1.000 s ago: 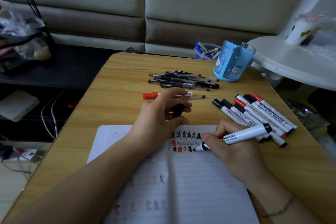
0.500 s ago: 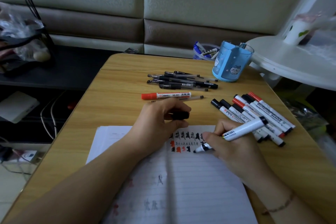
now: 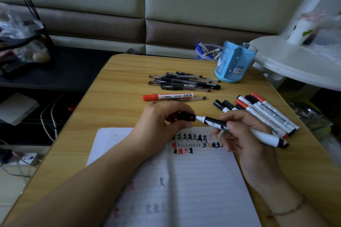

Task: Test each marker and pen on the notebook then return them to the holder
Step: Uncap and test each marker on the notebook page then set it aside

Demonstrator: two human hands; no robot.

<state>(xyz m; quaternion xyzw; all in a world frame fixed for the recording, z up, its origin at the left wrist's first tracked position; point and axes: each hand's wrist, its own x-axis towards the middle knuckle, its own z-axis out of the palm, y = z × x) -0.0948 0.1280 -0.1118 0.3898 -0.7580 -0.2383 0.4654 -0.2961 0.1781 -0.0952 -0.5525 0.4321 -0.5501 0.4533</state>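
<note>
An open lined notebook (image 3: 193, 180) lies at the table's near edge, with rows of black and red test marks near its top. My right hand (image 3: 245, 134) holds a white and black marker (image 3: 263, 135) level above those marks, tip pointing left. My left hand (image 3: 162, 121) pinches the marker's black cap (image 3: 186, 116), and the tip sits at the cap's mouth. The blue holder (image 3: 233, 61) stands at the far right of the table. Several black pens (image 3: 182, 83) lie in a pile left of the holder.
A red-capped marker (image 3: 166, 96) and a clear pen (image 3: 191, 99) lie just beyond my left hand. Several red and black whiteboard markers (image 3: 263, 114) lie in a row on the right. A white round table (image 3: 299, 64) crowds the far right corner.
My right hand lifted the marker off the page and turned it level, tip to the left. The tip has come up to the cap held in my left hand.
</note>
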